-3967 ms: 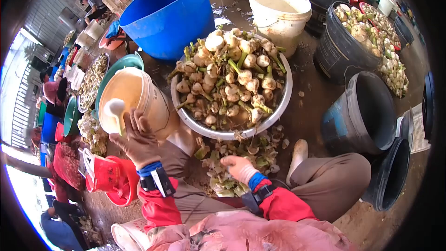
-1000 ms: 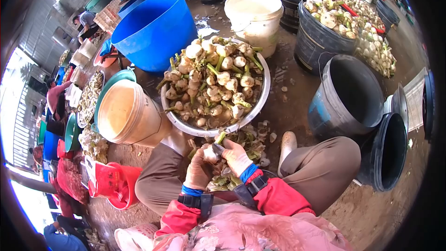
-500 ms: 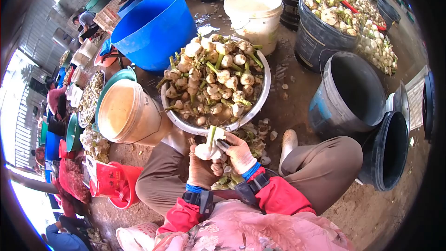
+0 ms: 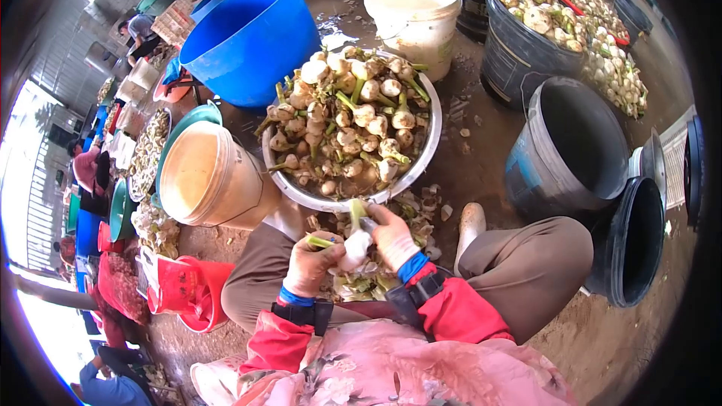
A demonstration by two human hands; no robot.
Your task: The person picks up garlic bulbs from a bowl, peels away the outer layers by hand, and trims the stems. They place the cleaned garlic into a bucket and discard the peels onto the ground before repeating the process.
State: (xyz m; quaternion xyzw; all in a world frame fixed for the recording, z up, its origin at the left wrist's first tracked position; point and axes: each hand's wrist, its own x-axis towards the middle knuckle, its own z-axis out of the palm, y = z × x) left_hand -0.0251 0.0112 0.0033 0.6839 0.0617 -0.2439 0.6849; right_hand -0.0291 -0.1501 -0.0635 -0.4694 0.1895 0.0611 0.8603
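Note:
Between my hands is a white, partly peeled garlic bulb, its pale green stem pointing up and blurred. My left hand is closed at the bulb's left side, and a short green stalk piece sticks out by its thumb. On the other side my right hand is closed around a small grey knife, mostly hidden by the fingers, against the stem. Just beyond the hands stands a metal basin heaped with untrimmed garlic bulbs. Skins and leaf scraps lie below the hands.
A beige bucket and a blue tub stand left of the basin, a white bucket behind it. Dark buckets are at right, one full of garlic. Other people sit at far left.
My left hand has shifted left and up, and a green stalk piece now shows at its thumb. The bulb looks whiter. My right hand has risen slightly along the stem.

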